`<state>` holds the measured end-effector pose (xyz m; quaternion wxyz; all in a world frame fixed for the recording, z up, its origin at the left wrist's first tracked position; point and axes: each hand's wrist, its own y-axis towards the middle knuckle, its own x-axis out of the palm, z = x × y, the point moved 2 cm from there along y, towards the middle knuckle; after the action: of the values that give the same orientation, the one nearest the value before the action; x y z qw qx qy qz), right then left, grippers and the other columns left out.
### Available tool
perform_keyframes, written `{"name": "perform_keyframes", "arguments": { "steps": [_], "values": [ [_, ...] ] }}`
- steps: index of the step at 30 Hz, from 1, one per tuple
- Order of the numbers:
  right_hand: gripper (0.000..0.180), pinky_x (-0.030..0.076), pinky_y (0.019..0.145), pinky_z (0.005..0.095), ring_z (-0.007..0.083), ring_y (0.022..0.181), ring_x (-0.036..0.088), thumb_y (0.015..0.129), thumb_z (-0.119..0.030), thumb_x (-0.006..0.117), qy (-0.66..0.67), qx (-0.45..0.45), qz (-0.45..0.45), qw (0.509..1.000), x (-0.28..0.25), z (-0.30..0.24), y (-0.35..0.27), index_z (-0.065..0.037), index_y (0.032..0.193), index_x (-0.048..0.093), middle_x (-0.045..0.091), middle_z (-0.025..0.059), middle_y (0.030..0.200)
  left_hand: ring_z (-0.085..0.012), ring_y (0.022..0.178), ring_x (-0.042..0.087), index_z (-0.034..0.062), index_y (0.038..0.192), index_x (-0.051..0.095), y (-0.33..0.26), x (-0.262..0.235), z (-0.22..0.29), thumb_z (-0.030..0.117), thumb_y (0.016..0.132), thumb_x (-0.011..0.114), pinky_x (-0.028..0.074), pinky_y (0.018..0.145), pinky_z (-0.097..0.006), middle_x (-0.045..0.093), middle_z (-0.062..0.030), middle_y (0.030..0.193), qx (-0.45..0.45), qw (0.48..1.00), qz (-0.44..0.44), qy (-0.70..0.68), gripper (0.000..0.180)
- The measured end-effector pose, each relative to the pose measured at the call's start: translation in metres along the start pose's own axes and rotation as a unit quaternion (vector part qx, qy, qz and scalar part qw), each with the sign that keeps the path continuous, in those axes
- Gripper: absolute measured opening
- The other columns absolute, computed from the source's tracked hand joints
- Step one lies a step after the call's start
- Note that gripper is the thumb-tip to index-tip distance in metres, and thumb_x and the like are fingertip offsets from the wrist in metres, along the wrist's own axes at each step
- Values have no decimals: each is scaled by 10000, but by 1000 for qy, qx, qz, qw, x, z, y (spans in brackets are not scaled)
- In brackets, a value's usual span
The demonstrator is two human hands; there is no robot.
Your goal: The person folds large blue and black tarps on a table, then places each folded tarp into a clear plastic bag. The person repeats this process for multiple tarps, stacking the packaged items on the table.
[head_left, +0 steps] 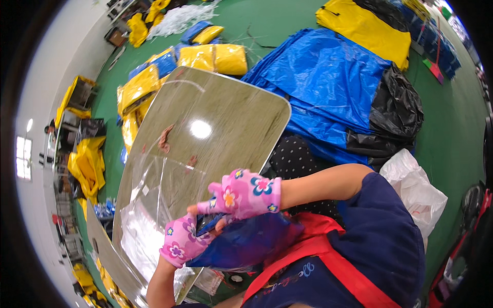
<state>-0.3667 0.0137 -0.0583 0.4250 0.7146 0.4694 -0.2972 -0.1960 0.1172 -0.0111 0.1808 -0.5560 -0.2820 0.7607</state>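
Blue folded fabric [246, 244] sits pinched in both my hands, left hand [181, 241] and right hand [249, 194] closed for control. Clear bags [149, 205] wait at ten o'clock on the desk [231, 118]

Heaped blue sheets [328, 87], yellow bundles [215, 57] and black bags [395, 110] on green floor [452, 138].

pink flowered fingerless gloves [246, 194], navy top [380, 241]

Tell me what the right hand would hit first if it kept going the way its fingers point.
Probably the left hand: the right hand points left, fingertips already against it over the folded blue item.
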Motion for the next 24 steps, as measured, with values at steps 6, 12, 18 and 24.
{"name": "perform_keyframes", "arguments": {
  "steps": [6, 12, 18, 24],
  "values": [
    [649, 460, 873, 488, 306, 1064, 580, 879, -639, 452, -28, -100, 144, 984, -11, 103, -24, -261, 1407, 444, 519, 113, 1337, -122, 943, 597, 14, 1280, 533, 43, -25, -42, 203, 707, 852, 485, 888, -296, 665, -62, 1052, 12, 971, -54, -232, 683],
    [375, 483, 910, 409, 327, 1098, 579, 923, -343, 554, -154, 506, 326, 784, 56, 409, -205, -88, 1196, 584, 576, 151, 1253, -285, 1101, 574, 42, 1331, 496, 12, -160, -211, 255, 853, 682, 465, 970, -395, 576, -155, 1252, -28, 809, 288, -511, 555],
    [638, 341, 1044, 524, 371, 1333, 376, 867, -450, 607, -265, 625, -38, 733, 130, 522, -223, -201, 1424, 420, 329, 83, 1522, -290, 1094, 571, 112, 1405, 389, 109, -175, -316, 384, 961, 506, 480, 952, -428, 498, -175, 1320, -24, 632, 455, -627, 534],
    [301, 502, 720, 462, 380, 860, 636, 944, -318, 485, -201, 525, 278, 779, 11, 566, -277, -78, 890, 658, 655, 203, 921, -265, 1048, 597, 61, 1398, 373, 228, -77, -136, 493, 950, 505, 514, 904, -417, 548, -180, 1248, -47, 772, 191, -605, 636]
  ]
}}
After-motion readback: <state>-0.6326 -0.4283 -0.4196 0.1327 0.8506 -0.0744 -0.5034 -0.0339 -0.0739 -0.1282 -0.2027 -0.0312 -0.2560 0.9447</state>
